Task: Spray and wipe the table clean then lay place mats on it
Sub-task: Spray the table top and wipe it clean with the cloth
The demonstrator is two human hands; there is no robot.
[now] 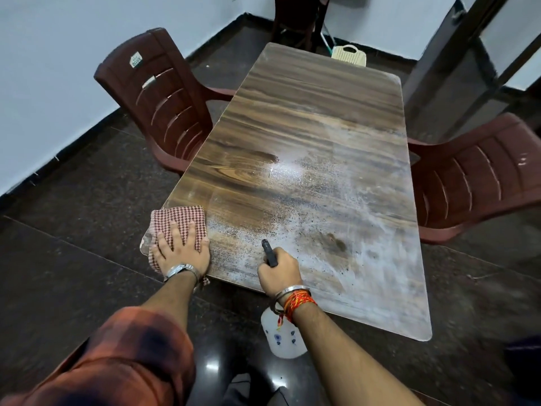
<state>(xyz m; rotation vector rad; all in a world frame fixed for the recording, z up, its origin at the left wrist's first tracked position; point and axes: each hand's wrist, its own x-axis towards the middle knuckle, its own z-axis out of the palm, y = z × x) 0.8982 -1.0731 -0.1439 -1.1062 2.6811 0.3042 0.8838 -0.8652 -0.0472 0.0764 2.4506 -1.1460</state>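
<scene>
white walls and a dark speckled floor frame a long wood-grain counter (307,112) that runs lengthwise away from the person. a brown plastic chair (158,95) stands beyond the left hand (181,253), and a second chair (474,177) stands far out past the right hand (279,268).

the left hand lies flat with its fingers straight and spread, pressing a red-and-white checked cloth (181,221) onto the counter's near corner. just to its right, the right hand is wrapped around the neck of a spray bottle (284,341). the black nozzle (268,253) points forward past the knuckles, and the pale bottle body hangs under the wrist, off the near edge.

white spray droplets (336,206) cover the wood ahead of and to the right of the right hand, in a band stretching along the counter's length. the cloth hand sits left of that wet band, so the wipe likely has to sweep rightward and forward. no place mats are visible.
</scene>
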